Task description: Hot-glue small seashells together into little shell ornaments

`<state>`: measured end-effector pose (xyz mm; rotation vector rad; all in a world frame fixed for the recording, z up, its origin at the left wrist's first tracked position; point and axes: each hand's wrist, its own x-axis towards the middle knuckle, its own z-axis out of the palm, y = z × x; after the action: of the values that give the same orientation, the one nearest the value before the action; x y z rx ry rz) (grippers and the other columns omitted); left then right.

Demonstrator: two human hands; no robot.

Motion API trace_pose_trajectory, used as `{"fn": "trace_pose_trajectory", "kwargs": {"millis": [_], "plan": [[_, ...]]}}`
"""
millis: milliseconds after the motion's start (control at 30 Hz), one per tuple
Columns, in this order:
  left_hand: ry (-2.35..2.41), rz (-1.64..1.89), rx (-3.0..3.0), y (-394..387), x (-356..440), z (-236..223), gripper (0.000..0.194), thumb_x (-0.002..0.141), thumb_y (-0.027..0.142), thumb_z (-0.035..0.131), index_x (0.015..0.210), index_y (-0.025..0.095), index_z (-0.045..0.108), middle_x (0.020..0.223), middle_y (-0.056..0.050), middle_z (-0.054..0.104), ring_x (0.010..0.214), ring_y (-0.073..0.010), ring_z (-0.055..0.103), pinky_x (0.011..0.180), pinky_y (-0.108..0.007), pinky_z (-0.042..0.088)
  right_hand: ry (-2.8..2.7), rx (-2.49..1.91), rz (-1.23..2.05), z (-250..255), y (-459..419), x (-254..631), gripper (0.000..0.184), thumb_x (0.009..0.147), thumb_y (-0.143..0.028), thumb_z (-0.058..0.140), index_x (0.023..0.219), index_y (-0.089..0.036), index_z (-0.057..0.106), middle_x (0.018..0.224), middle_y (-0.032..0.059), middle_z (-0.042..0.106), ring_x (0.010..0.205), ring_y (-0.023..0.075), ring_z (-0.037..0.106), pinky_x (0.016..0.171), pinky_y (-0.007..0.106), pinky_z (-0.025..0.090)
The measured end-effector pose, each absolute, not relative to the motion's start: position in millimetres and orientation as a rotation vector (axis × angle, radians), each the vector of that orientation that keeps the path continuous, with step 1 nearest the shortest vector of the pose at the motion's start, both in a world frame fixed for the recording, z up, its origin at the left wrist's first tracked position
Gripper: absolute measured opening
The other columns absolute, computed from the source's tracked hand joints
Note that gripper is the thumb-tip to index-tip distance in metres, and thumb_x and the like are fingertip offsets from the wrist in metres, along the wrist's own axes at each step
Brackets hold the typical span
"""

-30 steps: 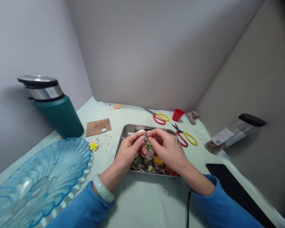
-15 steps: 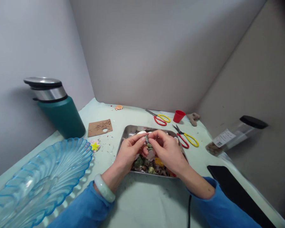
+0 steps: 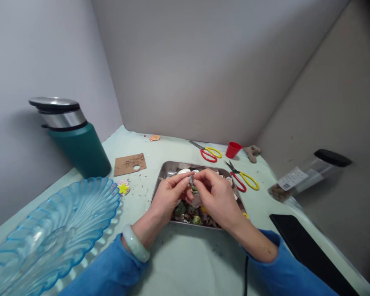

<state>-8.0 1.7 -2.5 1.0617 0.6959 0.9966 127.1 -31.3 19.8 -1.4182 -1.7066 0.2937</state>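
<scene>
Above a metal tray (image 3: 165,167) filled with mixed small pieces, both hands meet fingertip to fingertip. A small grey-green piece (image 3: 191,180) is pinched between them, too small to tell its kind. My left hand (image 3: 168,197), with a pale bangle (image 3: 135,243) on the wrist, is closed on its left side. My right hand (image 3: 219,198) grips it from the right with thumb and index finger. In the tray lie white, brown and dark pieces, and a yellow-green lump (image 3: 197,220) near the front. The hands hide part of the contents.
A blue scalloped dish (image 3: 58,234) and a teal bottle (image 3: 83,150) stand left, near a brown card (image 3: 123,165). Scissors (image 3: 214,153), more scissors (image 3: 243,181) and a red cup (image 3: 233,150) are behind and right. A clear jar (image 3: 308,172) and black slab (image 3: 302,242) lie far right.
My right hand has turned slightly and covers more of the yellow piece in the tray. Both hands keep their pinch on the small piece. The view has shifted a little.
</scene>
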Motion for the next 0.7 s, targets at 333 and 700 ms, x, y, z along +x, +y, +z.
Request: {"fn": "trace_pose_trajectory", "kwargs": {"millis": [333,700], "plan": [[0.669,1.033,1.017,-1.5,-5.3,0.6,0.034,0.079,0.041,0.063,0.101,0.015,0.06,0.058,0.001,0.059,0.049,-0.0111,0.055,0.052,-0.023,0.044,-1.723,-1.407,0.443,32.0,-31.9,136.9,0.018,0.087,-0.02,0.05,0.088,-0.021,0.068,0.073,0.0004,0.068,0.063,0.0144,0.06,0.057,0.025,0.044],[0.661,1.01,0.999,-1.9,-3.4,0.5,0.034,0.08,0.049,0.058,0.087,0.015,0.056,0.058,0.003,0.056,0.039,-0.0065,0.044,0.045,-0.022,0.044,-1.833,-1.255,0.344,32.1,-33.4,135.0,0.021,0.084,-0.01,0.054,0.095,-0.023,0.067,0.093,0.0019,0.066,0.08,0.0152,0.061,0.072,0.027,0.047]]}}
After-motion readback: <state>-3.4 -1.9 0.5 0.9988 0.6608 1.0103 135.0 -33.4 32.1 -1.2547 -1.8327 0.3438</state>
